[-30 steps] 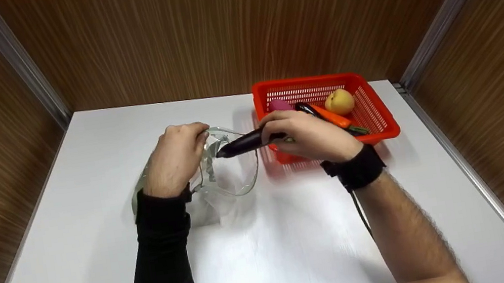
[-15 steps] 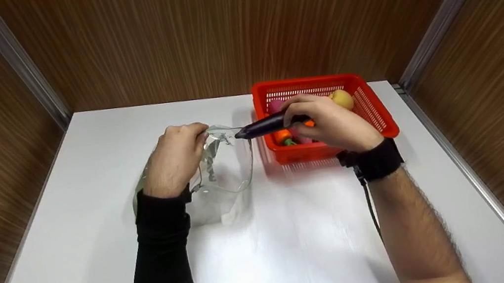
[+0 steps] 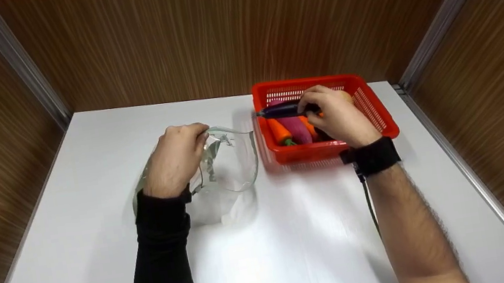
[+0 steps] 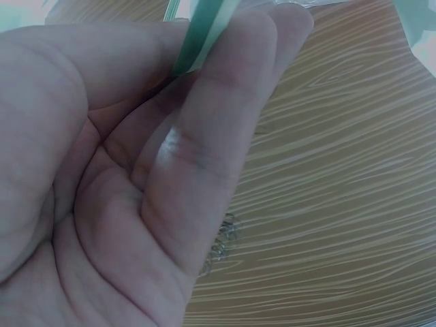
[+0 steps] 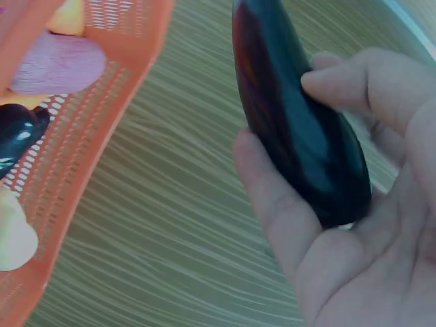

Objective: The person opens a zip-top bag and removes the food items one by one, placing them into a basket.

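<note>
Gripping a dark purple, glossy elongated eggplant (image 3: pixel 280 111) between curled fingers and thumb, the right hand (image 3: pixel 335 116) is positioned over the red perforated plastic basket (image 3: pixel 380 115), which stands at the far right of the white tabletop (image 3: pixel 296 235). The eggplant lies roughly horizontal, its tip directed left above the basket's left rim. Inside the basket, an orange carrot (image 3: pixel 279 131) and a pink-magenta elongated vegetable (image 3: pixel 296 129) lie side by side just below the eggplant; a yellowish rounded fruit is mostly hidden behind the hand. Left of the basket, the left hand (image 3: pixel 176 159) pinches the rim of a clear plastic bag (image 3: pixel 230 164) with clenched fingers, keeping its mouth open and facing the basket. The bag rests on the tabletop, just beside the basket's left wall. A black sleeve (image 3: pixel 162 259) covers the left forearm, and a black wrist strap (image 3: pixel 373 157) encircles the right wrist.
</note>
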